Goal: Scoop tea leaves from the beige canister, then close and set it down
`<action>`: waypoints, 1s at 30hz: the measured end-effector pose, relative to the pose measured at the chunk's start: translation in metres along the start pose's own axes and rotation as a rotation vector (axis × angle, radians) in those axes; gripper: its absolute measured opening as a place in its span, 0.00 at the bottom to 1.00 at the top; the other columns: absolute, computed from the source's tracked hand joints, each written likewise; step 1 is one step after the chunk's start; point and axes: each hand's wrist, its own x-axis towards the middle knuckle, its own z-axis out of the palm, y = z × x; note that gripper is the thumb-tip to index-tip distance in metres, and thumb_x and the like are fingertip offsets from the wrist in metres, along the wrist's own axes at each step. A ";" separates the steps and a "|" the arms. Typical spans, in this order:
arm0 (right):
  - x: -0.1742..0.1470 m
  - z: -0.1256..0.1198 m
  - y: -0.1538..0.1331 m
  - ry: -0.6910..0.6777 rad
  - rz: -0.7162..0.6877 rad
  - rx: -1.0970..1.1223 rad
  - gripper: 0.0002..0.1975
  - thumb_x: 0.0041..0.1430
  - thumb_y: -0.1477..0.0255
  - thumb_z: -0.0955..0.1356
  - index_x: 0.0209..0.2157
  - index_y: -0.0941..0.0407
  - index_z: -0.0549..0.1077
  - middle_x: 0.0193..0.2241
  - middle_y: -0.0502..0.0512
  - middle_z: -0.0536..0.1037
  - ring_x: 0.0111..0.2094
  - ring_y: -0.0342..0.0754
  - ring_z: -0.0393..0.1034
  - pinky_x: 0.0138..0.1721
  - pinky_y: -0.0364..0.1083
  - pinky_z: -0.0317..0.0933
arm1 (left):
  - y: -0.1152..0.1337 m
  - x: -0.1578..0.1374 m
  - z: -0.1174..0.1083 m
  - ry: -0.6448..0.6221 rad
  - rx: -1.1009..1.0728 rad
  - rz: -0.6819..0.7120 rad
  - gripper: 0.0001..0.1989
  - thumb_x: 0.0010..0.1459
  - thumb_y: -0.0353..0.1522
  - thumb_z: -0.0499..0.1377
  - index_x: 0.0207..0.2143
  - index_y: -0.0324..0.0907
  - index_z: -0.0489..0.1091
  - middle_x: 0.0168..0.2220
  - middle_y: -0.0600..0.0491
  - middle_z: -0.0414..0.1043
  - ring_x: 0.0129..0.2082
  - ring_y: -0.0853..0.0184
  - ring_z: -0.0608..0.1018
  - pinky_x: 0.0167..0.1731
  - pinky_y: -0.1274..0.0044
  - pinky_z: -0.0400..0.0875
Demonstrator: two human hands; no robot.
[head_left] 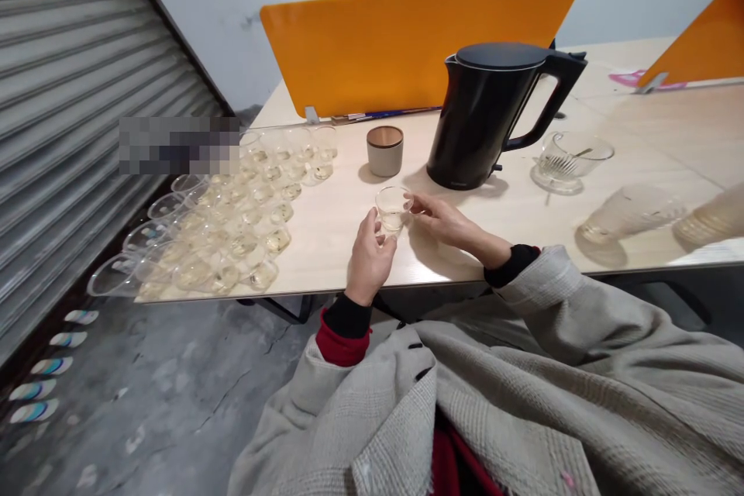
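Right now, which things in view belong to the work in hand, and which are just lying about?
Likely in use:
- clear cup, held by left hand and right hand
- rows of similar cups, pale liquid inside
- perhaps stacked cups at the right

Seemingly lying about:
- orange divider
- black kettle, grey cup, glass vessel: untouched, though their role is uncertain

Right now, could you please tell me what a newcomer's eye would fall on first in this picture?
Most likely the black kettle, standing on the pale table in front of an orange panel. Next might come the many clear cups crowded at the table's left end. Then, near the picture's middle, the left hand and right hand hold a small transparent cup.
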 end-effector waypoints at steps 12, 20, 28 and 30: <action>0.005 -0.119 0.032 1.110 -0.065 0.046 0.24 0.65 0.71 0.68 0.62 0.55 0.68 0.61 0.63 0.73 0.57 0.51 0.71 0.65 0.56 0.64 | 0.008 -0.035 -0.009 0.306 0.031 0.215 0.19 0.67 0.31 0.60 0.59 0.43 0.71 0.56 0.43 0.75 0.53 0.61 0.81 0.45 0.73 0.80; 0.069 -0.189 0.040 1.161 0.250 0.254 0.10 0.79 0.70 0.60 0.39 0.54 0.67 0.34 0.51 0.74 0.33 0.42 0.64 0.41 0.46 0.62 | 0.021 -0.056 0.010 -0.045 0.035 0.372 0.14 0.65 0.27 0.60 0.52 0.44 0.76 0.45 0.48 0.80 0.43 0.65 0.82 0.41 0.75 0.79; 0.028 -0.161 0.041 1.033 -0.052 0.332 0.20 0.67 0.55 0.71 0.28 0.48 0.61 0.17 0.39 0.59 0.18 0.41 0.50 0.21 0.46 0.46 | 0.018 -0.049 0.009 -0.126 0.072 0.309 0.15 0.63 0.28 0.61 0.52 0.43 0.76 0.46 0.47 0.80 0.42 0.64 0.82 0.42 0.72 0.80; 0.011 -0.152 0.031 1.058 -0.070 0.307 0.22 0.61 0.53 0.73 0.26 0.48 0.61 0.16 0.40 0.60 0.17 0.41 0.51 0.19 0.46 0.45 | 0.021 -0.050 0.009 -0.135 0.039 0.275 0.14 0.63 0.29 0.62 0.51 0.44 0.76 0.45 0.48 0.80 0.42 0.64 0.81 0.41 0.72 0.79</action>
